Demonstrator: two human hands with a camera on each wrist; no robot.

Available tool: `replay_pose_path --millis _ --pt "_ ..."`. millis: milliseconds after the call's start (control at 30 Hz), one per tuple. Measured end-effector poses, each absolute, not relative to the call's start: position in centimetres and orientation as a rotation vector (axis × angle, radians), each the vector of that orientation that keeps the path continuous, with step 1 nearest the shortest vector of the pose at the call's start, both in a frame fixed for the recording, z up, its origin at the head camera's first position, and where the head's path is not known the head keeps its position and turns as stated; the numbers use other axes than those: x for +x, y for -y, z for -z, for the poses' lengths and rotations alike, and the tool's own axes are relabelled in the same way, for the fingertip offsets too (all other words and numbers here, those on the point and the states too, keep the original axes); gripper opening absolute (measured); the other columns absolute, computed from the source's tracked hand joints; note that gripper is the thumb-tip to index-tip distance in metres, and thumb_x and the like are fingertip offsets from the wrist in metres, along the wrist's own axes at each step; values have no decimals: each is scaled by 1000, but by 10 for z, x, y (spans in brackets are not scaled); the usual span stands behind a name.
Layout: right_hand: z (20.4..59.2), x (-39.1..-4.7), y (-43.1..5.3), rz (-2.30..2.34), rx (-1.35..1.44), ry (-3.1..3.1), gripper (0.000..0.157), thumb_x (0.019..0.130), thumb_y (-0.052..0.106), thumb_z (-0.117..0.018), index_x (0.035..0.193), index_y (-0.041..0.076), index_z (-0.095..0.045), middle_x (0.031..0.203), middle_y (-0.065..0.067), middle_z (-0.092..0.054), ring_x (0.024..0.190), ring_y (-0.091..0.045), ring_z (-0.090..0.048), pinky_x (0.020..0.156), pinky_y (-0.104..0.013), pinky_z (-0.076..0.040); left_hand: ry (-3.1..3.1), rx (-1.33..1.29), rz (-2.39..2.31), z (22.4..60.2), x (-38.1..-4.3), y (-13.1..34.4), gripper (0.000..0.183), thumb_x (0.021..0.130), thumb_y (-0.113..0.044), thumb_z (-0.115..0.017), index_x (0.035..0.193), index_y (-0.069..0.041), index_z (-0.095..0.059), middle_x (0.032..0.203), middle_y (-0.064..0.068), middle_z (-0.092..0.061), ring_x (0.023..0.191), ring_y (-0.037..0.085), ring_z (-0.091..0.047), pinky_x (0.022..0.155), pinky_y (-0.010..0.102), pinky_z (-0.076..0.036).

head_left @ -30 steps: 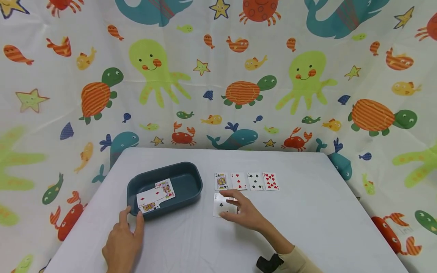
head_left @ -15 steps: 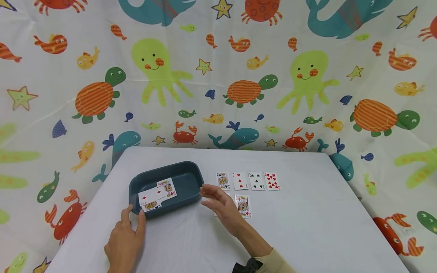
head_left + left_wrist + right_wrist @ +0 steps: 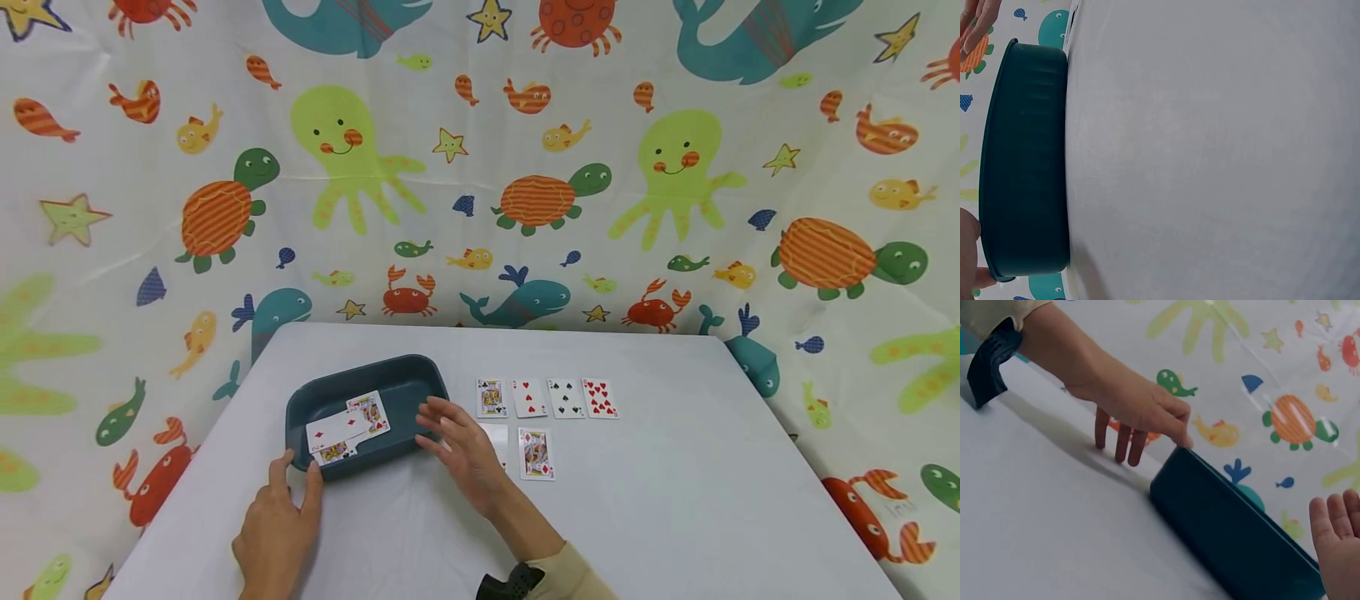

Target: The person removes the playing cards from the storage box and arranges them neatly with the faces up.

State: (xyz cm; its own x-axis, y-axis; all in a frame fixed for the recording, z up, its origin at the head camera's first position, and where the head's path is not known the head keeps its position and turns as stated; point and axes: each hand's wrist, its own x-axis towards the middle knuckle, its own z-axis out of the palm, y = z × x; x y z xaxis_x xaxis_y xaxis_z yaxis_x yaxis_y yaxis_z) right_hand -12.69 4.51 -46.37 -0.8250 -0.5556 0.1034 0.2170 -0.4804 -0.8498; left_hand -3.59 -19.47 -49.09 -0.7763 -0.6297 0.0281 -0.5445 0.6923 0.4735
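- The tray (image 3: 1025, 162) looks plastic, smooth and rather matt.
- The playing cards (image 3: 536, 454) look of smooth paper.
- The surface (image 3: 637, 508) appears covered with matt cloth.
- The backdrop (image 3: 1297, 415) is a smooth sheet, glossy in some spots.
- The sleeve (image 3: 567, 575) is of matt cloth.

Tray (image 3: 382, 458) on L half of counter (image 3: 675, 467), angled, R end farther back; hanging sheet (image 3: 420, 83) behind counter. In tray, twd L end: diamonds card (image 3: 336, 431) lying partly over rear face card (image 3: 372, 410) to its R & front face card (image 3: 334, 453) nr front wall. R of tray, back row, L to R w/ gaps btwn: end face card (image 3: 492, 398), low hearts card (image 3: 528, 398), pip card (image 3: 566, 398), high hearts card (image 3: 601, 398). Front row, nearer edge: half-hidden card (image 3: 497, 435) on L, lone face card (image 3: 536, 454) on R. L hand (image 3: 277, 529) at tray's front L corner, fingers touching it. R hand (image 3: 465, 454) btwn tray & front row, in front of pt of half-hidden card; its fingers overlap tray's R end in head view, contact unclear.
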Motion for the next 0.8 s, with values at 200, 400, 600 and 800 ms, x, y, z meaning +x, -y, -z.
replay_pose_path --millis 200,400,600,800 --pt "463 -128 -35 2345 -506 -1151 54 107 35 -41 152 4 -38 152 -11 -45 147 -33 -37 118 -44 -36 2717 944 668 491 -36 196 61 104 -48 -51 149 -9 -37 107 32 -63 93 49 -63 75 66 -50" --pt "460 -130 -25 2378 -425 -1054 60 108 39 -40 155 3 -34 152 -9 -46 145 -29 -40 118 -44 -35 2721 948 672 491 -37 196 61 104 -47 -52 149 -9 -37 108 33 -63 95 50 -63 78 68 -49" --pt "458 -134 -15 2396 -408 -1013 60 108 40 -39 155 3 -35 156 -14 -41 145 -29 -40 119 -46 -33 2724 956 679 489 -38 195 61 104 -46 -52 150 -9 -36 109 33 -63 97 51 -62 79 69 -49" --pt "458 -139 -4 2407 -394 -980 62 107 45 -44 154 4 -38 154 -11 -45 145 -29 -41 120 -46 -33 2733 963 691 490 -38 196 62 104 -49 -50 150 -9 -36 110 33 -63 98 50 -62 77 67 -49"
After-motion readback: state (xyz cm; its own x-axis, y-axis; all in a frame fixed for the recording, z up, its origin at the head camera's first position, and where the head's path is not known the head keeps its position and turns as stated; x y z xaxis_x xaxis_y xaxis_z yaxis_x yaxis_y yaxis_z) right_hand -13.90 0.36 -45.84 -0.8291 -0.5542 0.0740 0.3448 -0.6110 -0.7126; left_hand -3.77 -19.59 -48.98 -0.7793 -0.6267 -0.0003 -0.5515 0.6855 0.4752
